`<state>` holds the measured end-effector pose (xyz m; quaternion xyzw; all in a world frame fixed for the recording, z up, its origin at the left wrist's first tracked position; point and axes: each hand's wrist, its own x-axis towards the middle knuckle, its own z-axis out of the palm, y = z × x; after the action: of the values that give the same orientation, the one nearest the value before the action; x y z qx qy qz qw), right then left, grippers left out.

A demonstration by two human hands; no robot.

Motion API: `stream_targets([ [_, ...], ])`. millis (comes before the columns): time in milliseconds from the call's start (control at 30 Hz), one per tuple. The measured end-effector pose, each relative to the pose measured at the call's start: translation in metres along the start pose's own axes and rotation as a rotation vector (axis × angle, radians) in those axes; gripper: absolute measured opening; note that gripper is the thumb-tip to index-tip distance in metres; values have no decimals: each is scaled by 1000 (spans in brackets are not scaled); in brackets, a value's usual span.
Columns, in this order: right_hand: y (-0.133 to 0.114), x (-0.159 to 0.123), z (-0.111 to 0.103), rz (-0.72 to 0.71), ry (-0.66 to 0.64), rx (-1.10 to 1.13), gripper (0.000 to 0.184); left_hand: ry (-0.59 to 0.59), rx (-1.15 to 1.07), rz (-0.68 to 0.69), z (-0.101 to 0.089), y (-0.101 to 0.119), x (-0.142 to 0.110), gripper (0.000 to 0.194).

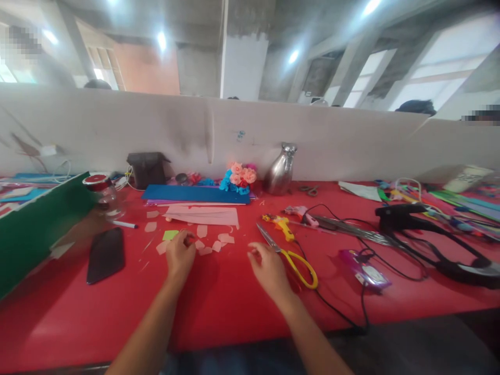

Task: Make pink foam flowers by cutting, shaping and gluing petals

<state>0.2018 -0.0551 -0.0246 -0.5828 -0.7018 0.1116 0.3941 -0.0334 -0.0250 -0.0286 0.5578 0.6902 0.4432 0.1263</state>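
Observation:
My left hand (pixel 181 256) hovers low over the red table beside several small pink paper pieces (pixel 202 230). Its fingers are bent and pressed together, and I cannot make out what, if anything, is between them. Just past its wrist side lies a lime-green paper piece (pixel 170 235). My right hand (pixel 270 266) has loosely curled fingers with gaps between them and nothing visible in them. Right next to it lie scissors with yellow handles (pixel 299 268), blades pointing away. A larger pink paper strip (pixel 203 215) is behind the small pieces.
A dark phone (pixel 105 255), a glass jar (pixel 102 195) and a green board (pixel 42 229) are at left. Behind are a blue sheet (pixel 191 194), paper flowers (pixel 240 176) and a steel jug (pixel 280 169). Right of the scissors lie a yellow glue gun (pixel 282 225), cables and a purple device (pixel 367 271).

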Motion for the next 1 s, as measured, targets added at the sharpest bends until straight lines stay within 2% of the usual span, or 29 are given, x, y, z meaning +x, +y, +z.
stream_targets([
  [100, 13, -4, -4, 54, 45, 62, 23, 15, 13, 53, 2, -2, 1, 33],
  [200, 20, 2, -13, 218, 97, 308, 40, 87, -13, 98, 6, -5, 3, 35],
  [267, 26, 13, -27, 368, 242, 520, 56, 121, -31, 134, 8, -6, 4, 32],
  [300, 29, 19, -36, 439, 362, 610, 59, 125, -40, 158, 9, -6, 4, 32],
  [367, 36, 29, -52, 526, 606, 690, 58, 102, -62, 203, 9, -5, 3, 30],
  [400, 39, 31, -57, 526, 669, 677, 54, 79, -71, 219, 9, -4, 3, 29],
  [467, 42, 29, -59, 480, 635, 606, 40, 29, -75, 226, 9, -3, 1, 27],
  [533, 42, 20, -50, 413, 471, 506, 30, -15, -58, 206, 8, -2, 1, 26],
  [600, 41, 10, -37, 360, 319, 402, 27, -18, -15, 164, 7, -4, 1, 25],
  [667, 40, 4, -27, 339, 246, 358, 29, 0, 43, 118, 5, -7, 2, 25],
  [833, 47, 3, -20, 363, 258, 445, 40, -23, 118, 88, 6, -15, 4, 27],
  [1000, 48, 2, -26, 442, 390, 627, 65, 90, 79, 112, 12, -15, 6, 34],
])
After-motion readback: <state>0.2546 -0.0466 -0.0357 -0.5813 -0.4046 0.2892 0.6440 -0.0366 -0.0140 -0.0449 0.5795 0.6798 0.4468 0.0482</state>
